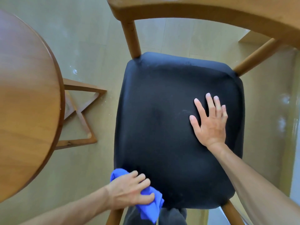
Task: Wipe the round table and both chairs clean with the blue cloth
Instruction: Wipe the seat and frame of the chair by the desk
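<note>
A wooden chair with a black padded seat (162, 119) fills the middle of the view, its curved backrest (211, 8) at the top. My left hand (131, 189) grips the bunched blue cloth (151, 207) at the seat's near left corner. My right hand (209, 120) lies flat on the right side of the seat, fingers spread, holding nothing. The round wooden table (27, 103) stands to the left of the chair.
The table's wooden base struts (81, 114) reach across the floor toward the chair's left side. Pale floor (90, 46) shows between table and chair and beyond the chair. Dark trouser legs (172, 216) show at the bottom edge.
</note>
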Demonstrator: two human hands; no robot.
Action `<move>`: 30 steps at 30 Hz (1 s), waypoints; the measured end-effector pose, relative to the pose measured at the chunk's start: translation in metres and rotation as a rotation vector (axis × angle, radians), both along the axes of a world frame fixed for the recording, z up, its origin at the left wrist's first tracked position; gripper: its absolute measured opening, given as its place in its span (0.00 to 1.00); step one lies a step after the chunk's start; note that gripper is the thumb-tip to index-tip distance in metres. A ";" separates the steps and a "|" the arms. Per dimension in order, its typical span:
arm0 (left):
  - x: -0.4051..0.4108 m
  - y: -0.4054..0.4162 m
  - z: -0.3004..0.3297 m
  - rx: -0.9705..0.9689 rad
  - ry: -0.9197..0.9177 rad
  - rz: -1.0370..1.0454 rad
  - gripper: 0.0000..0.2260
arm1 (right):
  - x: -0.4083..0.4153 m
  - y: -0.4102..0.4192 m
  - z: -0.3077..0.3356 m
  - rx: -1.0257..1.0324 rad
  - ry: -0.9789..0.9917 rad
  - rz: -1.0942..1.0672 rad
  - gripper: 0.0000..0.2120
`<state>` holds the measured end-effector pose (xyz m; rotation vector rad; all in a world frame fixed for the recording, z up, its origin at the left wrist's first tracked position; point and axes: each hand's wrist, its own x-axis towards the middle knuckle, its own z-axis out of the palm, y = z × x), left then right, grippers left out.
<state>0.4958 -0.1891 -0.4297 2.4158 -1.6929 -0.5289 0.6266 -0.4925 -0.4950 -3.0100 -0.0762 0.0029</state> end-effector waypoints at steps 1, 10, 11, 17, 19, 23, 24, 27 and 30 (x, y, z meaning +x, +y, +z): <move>0.026 -0.002 0.000 -0.043 -0.041 0.058 0.18 | 0.000 0.000 0.000 0.005 -0.004 0.004 0.26; 0.198 -0.039 -0.002 0.233 -0.191 1.084 0.24 | -0.001 0.000 0.004 0.006 0.056 0.000 0.26; 0.175 -0.046 0.000 0.234 -0.208 1.042 0.25 | 0.000 0.000 0.005 0.001 0.071 0.001 0.26; 0.017 -0.067 0.006 0.139 -0.067 0.535 0.23 | 0.003 0.000 0.019 0.021 0.199 0.002 0.27; -0.004 -0.066 0.006 0.144 -0.050 0.355 0.23 | 0.005 0.000 0.026 0.028 0.248 0.007 0.26; 0.066 -0.073 0.000 0.124 -0.229 0.299 0.25 | 0.011 0.001 0.041 0.118 0.320 -0.013 0.26; 0.094 -0.080 0.001 0.130 -0.268 0.353 0.25 | 0.012 0.002 0.046 0.166 0.324 -0.028 0.25; 0.156 -0.096 0.008 0.197 -0.263 0.547 0.24 | 0.015 0.007 0.062 0.345 0.300 -0.111 0.23; 0.162 -0.088 0.003 0.156 -0.035 0.585 0.27 | 0.017 0.021 0.075 0.466 0.222 -0.078 0.21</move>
